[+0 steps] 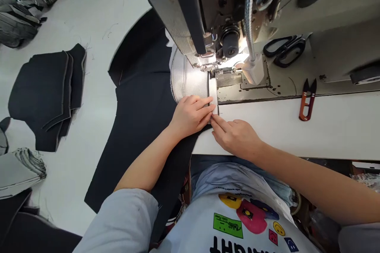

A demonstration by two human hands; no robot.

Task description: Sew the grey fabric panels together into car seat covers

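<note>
Under the presser foot (212,70) of a sewing machine lies a light grey fabric piece (192,81) with a white strip (213,91) along its right edge. Beneath it a large black fabric piece (139,114) spreads to the left and over the table's front edge. My left hand (191,116) rests palm down on the grey piece, fingers stretched toward the strip. At the strip's near end, my right hand (234,134) has its fingertips together on the fabric edge, close to the left fingertips. The needle point is too small to make out.
Black scissors (286,49) lie on the machine bed, and red-handled thread snips (308,101) are at its front edge. Stacked black fabric pieces (44,91) and a folded grey bundle (20,172) sit at left. The machine head (237,8) overhangs the work.
</note>
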